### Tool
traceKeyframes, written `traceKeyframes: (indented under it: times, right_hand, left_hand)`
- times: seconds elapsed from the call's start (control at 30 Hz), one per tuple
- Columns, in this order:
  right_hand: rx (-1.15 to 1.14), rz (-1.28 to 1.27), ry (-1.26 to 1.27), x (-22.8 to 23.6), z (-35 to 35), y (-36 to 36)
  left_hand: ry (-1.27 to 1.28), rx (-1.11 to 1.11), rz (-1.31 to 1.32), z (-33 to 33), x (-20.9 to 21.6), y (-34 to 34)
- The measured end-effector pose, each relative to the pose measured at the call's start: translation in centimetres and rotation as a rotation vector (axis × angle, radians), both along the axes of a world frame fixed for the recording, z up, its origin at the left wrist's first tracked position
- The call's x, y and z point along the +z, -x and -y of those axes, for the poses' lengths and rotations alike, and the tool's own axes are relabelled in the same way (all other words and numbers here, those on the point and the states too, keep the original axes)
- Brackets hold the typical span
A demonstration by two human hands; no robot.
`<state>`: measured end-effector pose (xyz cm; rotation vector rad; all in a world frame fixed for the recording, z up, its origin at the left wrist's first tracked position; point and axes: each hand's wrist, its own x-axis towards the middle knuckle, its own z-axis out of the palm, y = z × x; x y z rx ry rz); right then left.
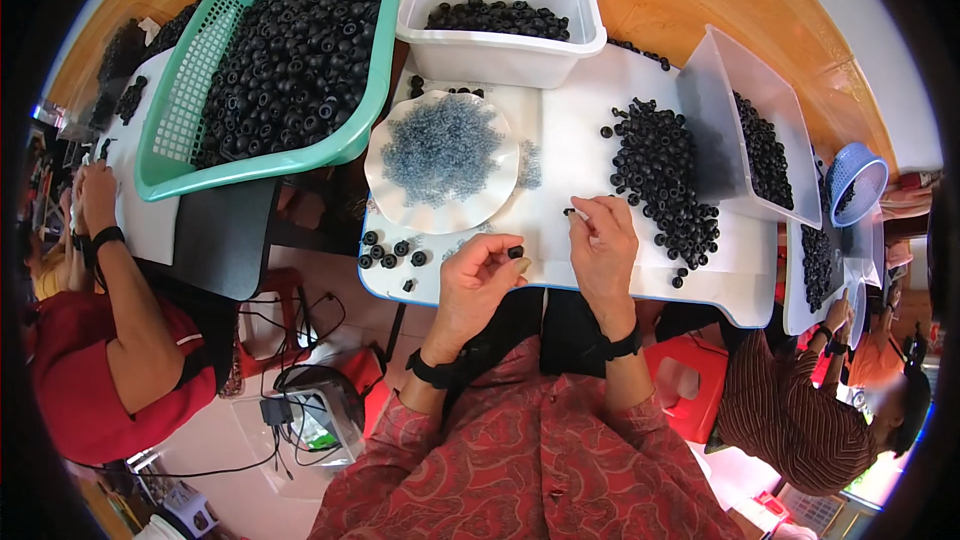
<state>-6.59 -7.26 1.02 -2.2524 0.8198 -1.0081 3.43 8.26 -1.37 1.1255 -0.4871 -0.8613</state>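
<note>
My left hand (468, 285) is closed near the table's front edge, pinching a small round black part (515, 252) between thumb and fingertips. Opposite it, my right hand (606, 252) pinches a tiny black piece (568, 211), too small to name. The hands are apart. Behind the left hand is a white scalloped plate (440, 224) heaped with tiny translucent bluish-grey pieces (440, 150). Several round black parts (390, 251) lie on the table left of that hand. A loose pile of small black parts (655, 165) spreads over the white tabletop to the right.
A green basket (160, 168) full of round black parts stands at left. Behind the plate is a white tub (500, 62); a translucent bin (715, 90) and a blue basket (860, 172) stand at right. People (120, 370) work on both sides. Cables (290, 430) hang at lower left.
</note>
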Motion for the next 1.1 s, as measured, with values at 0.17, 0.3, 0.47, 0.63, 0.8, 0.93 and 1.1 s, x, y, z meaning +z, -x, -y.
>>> traceKeyframes:
  times: [0.17, 0.3, 0.47, 0.63, 0.8, 0.93, 1.1]
  right_hand:
    - [0.067, -0.014, 0.139, 0.5, -1.4, -3.0]
    - [0.076, -0.116, 0.145, 0.0, -1.9, -4.2]
    - [0.086, -0.159, 0.146, -0.1, -2.0, -4.8]
    - [0.088, -0.181, 0.137, -0.2, -2.1, -4.8]
    - [0.061, -0.183, 0.156, -0.4, -2.1, -4.4]
    - [0.072, -0.156, 0.178, -0.1, -2.1, -3.9]
    - [0.169, -0.087, 0.053, 1.0, -2.5, -2.7]
  left_hand:
    - [-0.005, 0.027, 0.001, 0.0, 0.1, 0.0]
    - [-0.007, 0.029, 0.001, 0.2, 0.0, 0.1]
    - [-0.002, 0.024, 0.025, 0.1, -0.4, 0.1]
    - [0.024, 0.034, 0.031, 0.0, -0.4, 0.1]
    - [0.02, 0.046, -0.007, 0.3, -0.1, 0.3]
    - [0.005, 0.034, -0.001, 0.1, -0.3, 0.2]
    - [0.035, 0.025, -0.05, -0.4, -0.2, -0.3]
